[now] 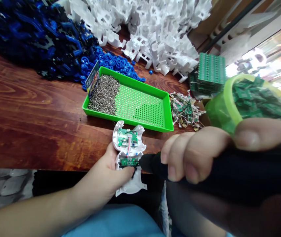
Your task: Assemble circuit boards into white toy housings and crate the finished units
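Observation:
My left hand (110,174) grips a white plastic shell (129,154) at the table's front edge. Two small green circuit boards sit inside the shell, joined by thin wires. My right hand (199,154) is wrapped round a black power screwdriver (229,177), held very close to the camera. The tool's tip points left and meets the lower circuit board (128,161), right beside my left fingertips.
A green perforated tray (142,105) holds a heap of small screws (104,95). Behind lie piles of blue plastic parts (44,36) and white plastic shells (155,29). A stack of green boards (210,70), a green tub of boards (251,97) and wired board scraps (186,110) stand at the right.

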